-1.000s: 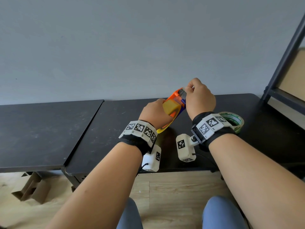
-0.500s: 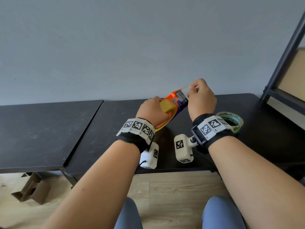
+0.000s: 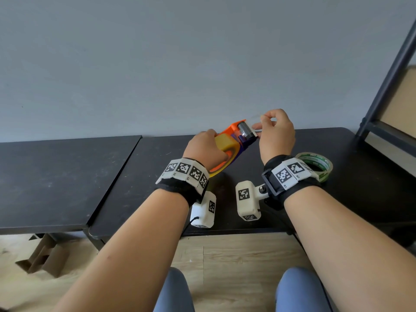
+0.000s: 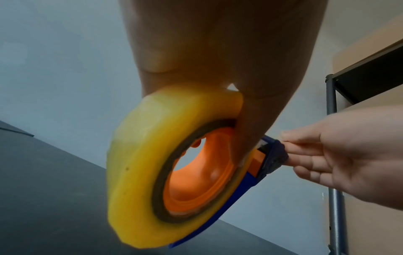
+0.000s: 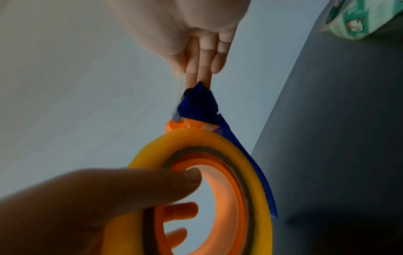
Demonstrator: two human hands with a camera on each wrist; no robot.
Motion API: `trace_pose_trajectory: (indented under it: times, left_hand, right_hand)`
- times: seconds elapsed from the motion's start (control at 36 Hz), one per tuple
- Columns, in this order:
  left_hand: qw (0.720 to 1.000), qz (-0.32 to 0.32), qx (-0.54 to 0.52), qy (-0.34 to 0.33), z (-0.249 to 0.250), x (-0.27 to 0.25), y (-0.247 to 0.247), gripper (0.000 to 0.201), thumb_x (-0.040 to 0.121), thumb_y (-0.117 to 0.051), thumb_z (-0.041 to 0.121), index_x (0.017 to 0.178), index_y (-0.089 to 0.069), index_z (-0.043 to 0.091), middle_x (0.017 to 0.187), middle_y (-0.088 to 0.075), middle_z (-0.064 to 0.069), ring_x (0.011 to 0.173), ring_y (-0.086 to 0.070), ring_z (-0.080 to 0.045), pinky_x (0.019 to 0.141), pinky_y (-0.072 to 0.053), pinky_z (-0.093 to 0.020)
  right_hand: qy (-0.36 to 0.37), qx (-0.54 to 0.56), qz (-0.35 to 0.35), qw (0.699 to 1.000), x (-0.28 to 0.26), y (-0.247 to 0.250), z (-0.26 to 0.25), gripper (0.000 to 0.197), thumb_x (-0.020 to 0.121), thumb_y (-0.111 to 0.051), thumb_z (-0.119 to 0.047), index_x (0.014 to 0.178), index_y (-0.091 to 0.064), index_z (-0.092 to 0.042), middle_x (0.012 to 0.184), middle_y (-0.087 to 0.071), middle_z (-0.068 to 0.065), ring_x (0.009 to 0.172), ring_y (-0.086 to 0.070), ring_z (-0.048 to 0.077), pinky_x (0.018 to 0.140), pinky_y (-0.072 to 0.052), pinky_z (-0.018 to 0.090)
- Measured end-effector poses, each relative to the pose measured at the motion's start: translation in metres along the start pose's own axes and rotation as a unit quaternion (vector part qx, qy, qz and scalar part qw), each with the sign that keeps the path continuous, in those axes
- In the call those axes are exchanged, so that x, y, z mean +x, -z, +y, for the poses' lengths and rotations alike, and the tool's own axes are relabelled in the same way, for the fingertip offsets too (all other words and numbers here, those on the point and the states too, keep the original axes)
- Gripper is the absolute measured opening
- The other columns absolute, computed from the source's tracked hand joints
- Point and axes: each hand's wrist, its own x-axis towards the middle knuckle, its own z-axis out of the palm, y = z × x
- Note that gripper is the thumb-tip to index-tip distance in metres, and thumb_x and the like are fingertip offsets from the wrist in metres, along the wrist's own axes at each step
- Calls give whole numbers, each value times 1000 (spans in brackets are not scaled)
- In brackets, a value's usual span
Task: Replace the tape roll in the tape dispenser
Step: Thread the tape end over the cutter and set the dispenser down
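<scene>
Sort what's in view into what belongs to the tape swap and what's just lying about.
In use: tape dispenser, yellow tape roll mounted in it, left hand holding both, right hand pinching the tape end.

Lying about: green-printed tape roll, black table, shelf frame, cardboard.

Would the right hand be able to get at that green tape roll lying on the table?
Probably yes. The green tape roll lies in the open on the table beside the right wrist, nothing over it. But the right hand is pinching the tape end at the dispenser, so it must let go first.
</scene>
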Motion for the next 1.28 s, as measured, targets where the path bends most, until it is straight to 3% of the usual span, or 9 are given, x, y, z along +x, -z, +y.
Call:
trace_pose_trajectory:
  times: [0.08, 0.25, 0.39, 0.81, 1.0, 1.08, 1.17, 1.22, 1.28]
  left_hand:
    - [1000, -1, 4, 1, -1, 1, 0, 47, 75, -71, 37, 115, -58, 16, 108, -63, -4, 93, -58, -23, 70, -41, -29]
    - [1000, 2, 22, 15, -4, 2, -1, 41, 76, -70, 34, 112, -60, 16, 101, -65, -2, 96, -62, -25, 68, -42, -30]
    - [1000, 3, -11, 25, -8, 2, -3, 46, 75, -74, 34, 116, -61, 17, 106, -68, -4, 99, -63, -26, 76, -49, -33]
    - [993, -17, -117, 25, -16, 5, -6, 48, 72, -81, 30, 113, -59, 16, 94, -60, 2, 86, -58, -19, 67, -41, -28]
    - [984, -35, -170, 31, -23, 4, -3, 51, 70, -83, 24, 114, -60, 16, 96, -63, 2, 87, -59, -19, 70, -44, -28]
    - [983, -36, -177, 36, -25, 4, -2, 51, 71, -83, 24, 115, -60, 15, 98, -63, 0, 89, -60, -20, 73, -45, -29]
    - [983, -37, -176, 41, -25, 4, 0, 50, 71, -83, 26, 114, -59, 15, 99, -64, -2, 90, -60, -21, 76, -45, -32]
    - [983, -38, -176, 42, -26, 4, 0, 49, 72, -82, 26, 114, -59, 15, 100, -64, -2, 91, -60, -22, 76, -46, -32]
    - [983, -38, -177, 42, -27, 4, 1, 49, 72, -82, 27, 113, -59, 15, 99, -63, -2, 91, -60, -22, 76, -45, -32]
  right_hand:
    - [-19, 25, -1, 999, 0, 0, -3, 18, 88, -46, -22, 74, -48, -32, 64, -69, -9, 71, -70, 22, 76, -57, 48]
    - [-36, 57, -33, 997, 1, -2, -5, 8, 83, -52, -22, 77, -56, -26, 63, -71, -8, 72, -72, 22, 75, -59, 47]
    - [-58, 70, -64, 994, 4, -3, -9, 12, 79, -54, -18, 72, -60, -26, 68, -74, -4, 76, -73, 21, 78, -59, 46]
    - [-138, 82, -133, 978, 11, -2, -11, 14, 78, -61, -8, 68, -65, 2, 71, -62, 12, 69, -56, 25, 67, -48, 35]
    - [-329, 189, -227, 897, 12, 6, -10, 14, 87, -59, -13, 99, -64, -14, 113, -65, 5, 104, -60, 19, 89, -45, 35]
    - [-356, 228, -261, 868, 10, 11, -8, 27, 86, -63, -12, 113, -58, -8, 115, -56, 9, 79, -57, 17, 69, -52, 28]
    - [-371, 242, -288, 849, 8, 16, -4, 33, 87, -68, -16, 117, -66, -4, 88, -62, 7, 56, -59, 14, 45, -48, 19]
    - [-390, 261, -297, 832, 8, 15, 0, 45, 82, -74, -21, 123, -65, -5, 85, -63, 6, 49, -60, 15, 45, -48, 21]
    - [-399, 252, -299, 830, 6, 13, -2, 53, 78, -78, -27, 126, -65, -10, 107, -70, 6, 68, -65, 18, 57, -53, 24]
